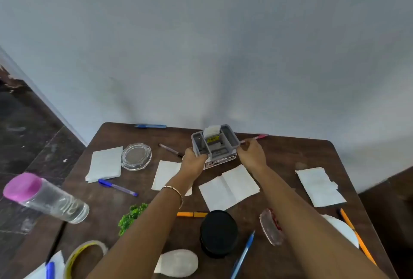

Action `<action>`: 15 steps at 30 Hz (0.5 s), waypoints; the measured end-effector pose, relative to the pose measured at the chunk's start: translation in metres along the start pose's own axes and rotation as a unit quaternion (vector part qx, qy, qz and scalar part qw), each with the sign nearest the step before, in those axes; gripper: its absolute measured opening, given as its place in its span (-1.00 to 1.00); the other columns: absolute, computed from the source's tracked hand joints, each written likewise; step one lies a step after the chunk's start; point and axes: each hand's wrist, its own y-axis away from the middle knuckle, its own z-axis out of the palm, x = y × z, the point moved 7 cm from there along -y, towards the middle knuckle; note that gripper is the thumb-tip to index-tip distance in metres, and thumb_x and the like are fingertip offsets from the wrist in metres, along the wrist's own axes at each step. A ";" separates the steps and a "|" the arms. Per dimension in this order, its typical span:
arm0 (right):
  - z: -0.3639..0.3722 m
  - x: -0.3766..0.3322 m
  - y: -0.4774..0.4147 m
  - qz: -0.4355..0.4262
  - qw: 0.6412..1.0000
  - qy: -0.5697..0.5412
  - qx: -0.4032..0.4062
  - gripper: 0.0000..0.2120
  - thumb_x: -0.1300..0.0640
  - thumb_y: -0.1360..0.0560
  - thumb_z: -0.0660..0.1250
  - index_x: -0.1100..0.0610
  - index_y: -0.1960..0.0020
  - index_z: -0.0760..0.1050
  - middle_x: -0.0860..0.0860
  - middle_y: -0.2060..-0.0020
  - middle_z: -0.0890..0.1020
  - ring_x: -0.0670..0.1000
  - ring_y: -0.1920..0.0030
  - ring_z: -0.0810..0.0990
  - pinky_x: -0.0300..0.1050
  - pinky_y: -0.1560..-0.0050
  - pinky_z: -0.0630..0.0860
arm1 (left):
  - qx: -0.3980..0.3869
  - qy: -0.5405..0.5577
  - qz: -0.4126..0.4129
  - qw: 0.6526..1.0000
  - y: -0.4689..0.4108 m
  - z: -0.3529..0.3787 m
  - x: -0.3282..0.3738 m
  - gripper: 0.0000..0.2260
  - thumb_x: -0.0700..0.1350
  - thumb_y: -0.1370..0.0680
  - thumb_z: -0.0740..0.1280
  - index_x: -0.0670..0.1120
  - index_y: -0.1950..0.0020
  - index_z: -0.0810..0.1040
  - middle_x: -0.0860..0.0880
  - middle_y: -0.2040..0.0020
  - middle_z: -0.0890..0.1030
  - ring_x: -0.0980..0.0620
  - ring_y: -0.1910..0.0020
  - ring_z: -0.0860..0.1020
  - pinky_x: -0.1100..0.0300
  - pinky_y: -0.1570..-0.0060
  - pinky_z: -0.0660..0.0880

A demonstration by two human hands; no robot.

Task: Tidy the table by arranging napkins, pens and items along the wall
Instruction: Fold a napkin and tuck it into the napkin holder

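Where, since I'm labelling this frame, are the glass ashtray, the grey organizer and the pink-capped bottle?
glass ashtray (136, 156): head view, on its clear centre basin.
grey organizer (232, 139): head view, on its right rim.
pink-capped bottle (48, 199): head view, on its clear body below the cap.

Upright grey caddy (215, 144), white napkins (230, 187) scattered

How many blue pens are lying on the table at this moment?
4 blue pens: one by the wall, one beside the left napkin, one right of the black jar, one at the front left edge, cut off. Others may be hidden.
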 end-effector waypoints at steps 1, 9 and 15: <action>0.003 0.001 -0.004 0.009 1.000 -0.008 -0.004 -0.52 0.09 -0.54 0.31 0.21 -0.41 0.34 0.12 -0.32 0.48 0.10 -0.27 0.49 -0.12 -0.14 0.43 | -0.005 0.010 -0.003 1.000 -0.005 0.003 0.001 -0.59 -0.15 -0.61 0.25 -0.14 -0.42 0.23 -0.12 -0.33 0.43 -0.07 -0.28 0.43 0.11 -0.15 0.45; 0.025 -0.010 -0.011 0.019 0.999 -0.018 0.024 -0.71 0.09 -0.60 0.18 0.17 -0.26 0.47 0.11 -0.09 0.61 0.05 0.01 0.56 -0.09 0.03 0.51 | 0.069 -0.100 0.056 0.991 -0.050 -0.003 -0.003 -0.66 -0.08 -0.53 0.29 -0.13 -0.28 0.39 -0.15 -0.24 0.52 -0.12 -0.19 0.53 -0.07 -0.15 0.54; 0.031 -0.025 -0.025 0.013 0.999 -0.002 0.032 -0.73 0.10 -0.60 0.18 0.18 -0.17 0.55 0.10 -0.03 0.64 0.08 0.02 0.60 -0.07 0.00 0.50 | 0.083 -0.116 0.075 0.987 -0.080 -0.028 0.027 -0.68 -0.15 -0.55 0.21 -0.16 -0.29 0.45 -0.15 -0.21 0.54 -0.15 -0.17 0.52 0.03 -0.14 0.49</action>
